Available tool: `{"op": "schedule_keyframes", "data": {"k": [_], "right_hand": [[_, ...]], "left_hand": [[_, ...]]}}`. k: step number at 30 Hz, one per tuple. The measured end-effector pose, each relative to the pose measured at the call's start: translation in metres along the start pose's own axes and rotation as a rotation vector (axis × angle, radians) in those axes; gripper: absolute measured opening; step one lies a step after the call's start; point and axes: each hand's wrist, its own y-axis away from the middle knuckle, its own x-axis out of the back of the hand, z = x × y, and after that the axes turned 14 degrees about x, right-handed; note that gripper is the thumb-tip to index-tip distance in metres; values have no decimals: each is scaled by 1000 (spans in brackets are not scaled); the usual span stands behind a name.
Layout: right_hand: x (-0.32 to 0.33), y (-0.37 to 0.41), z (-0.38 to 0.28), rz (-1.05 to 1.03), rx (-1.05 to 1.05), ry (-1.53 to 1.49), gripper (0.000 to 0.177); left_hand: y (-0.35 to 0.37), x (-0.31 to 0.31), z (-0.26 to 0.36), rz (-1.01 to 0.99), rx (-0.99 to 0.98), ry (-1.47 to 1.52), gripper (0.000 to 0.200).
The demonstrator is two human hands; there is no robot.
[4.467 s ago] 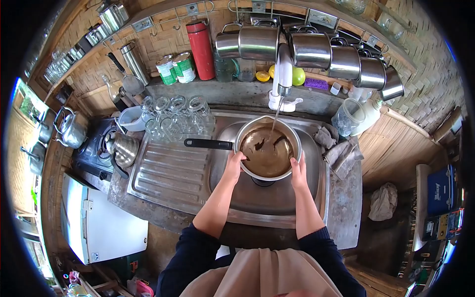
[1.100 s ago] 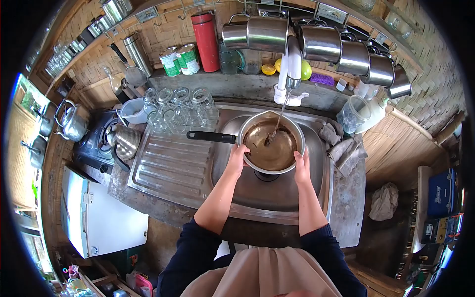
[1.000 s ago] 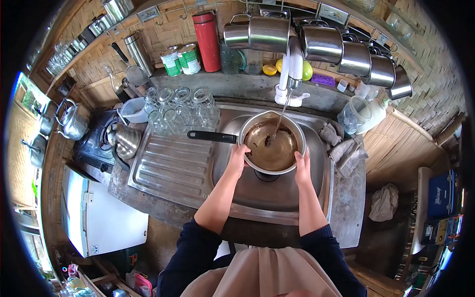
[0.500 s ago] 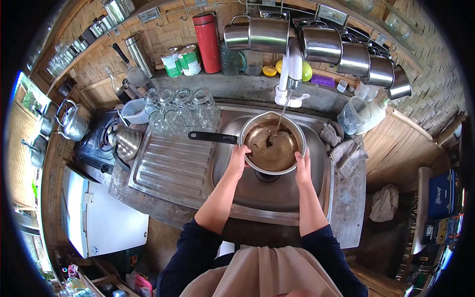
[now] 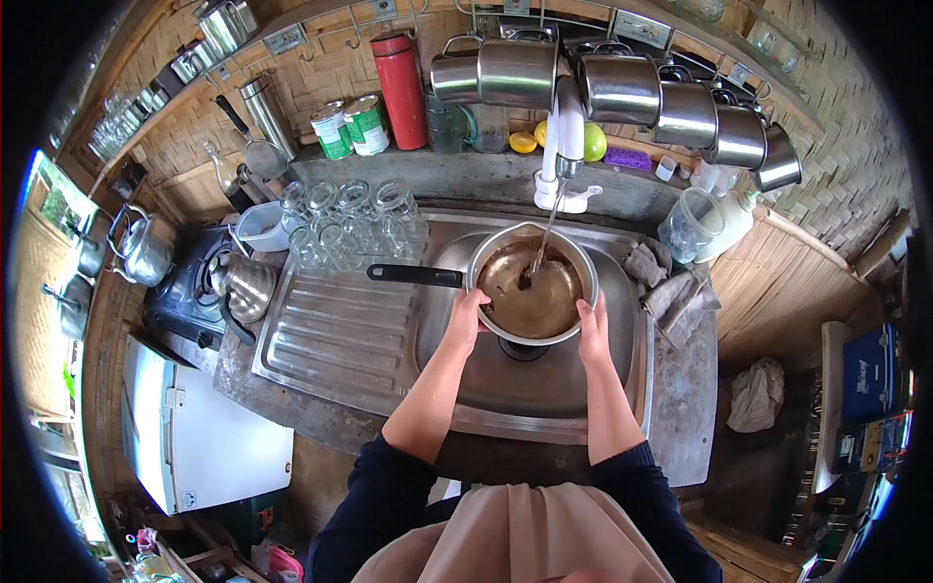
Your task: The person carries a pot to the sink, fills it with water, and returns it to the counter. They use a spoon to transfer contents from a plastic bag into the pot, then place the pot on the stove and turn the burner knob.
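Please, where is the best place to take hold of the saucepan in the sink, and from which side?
Grip the black handle from the left: it sticks out level from the saucepan toward the drainboard, bare and free. The left hand and right hand clasp the rim, with brown water inside.

No writing can be read for certain anywhere in this view. The two green-and-white cans [image 5: 351, 126] on the shelf carry printed labels, and the blue box [image 5: 868, 374] at the right edge bears white lettering, but both are too small and blurred to make out. The same goes for the small sticker [image 5: 187, 501] on the white cabinet [image 5: 209, 447].
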Motion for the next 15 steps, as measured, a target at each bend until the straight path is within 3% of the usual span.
{"op": "schedule_keyframes", "data": {"k": [15], "right_hand": [[-1, 0, -3, -6, -22, 5, 46]], "left_hand": [[-1, 2, -1, 9, -11, 10, 37]]}}
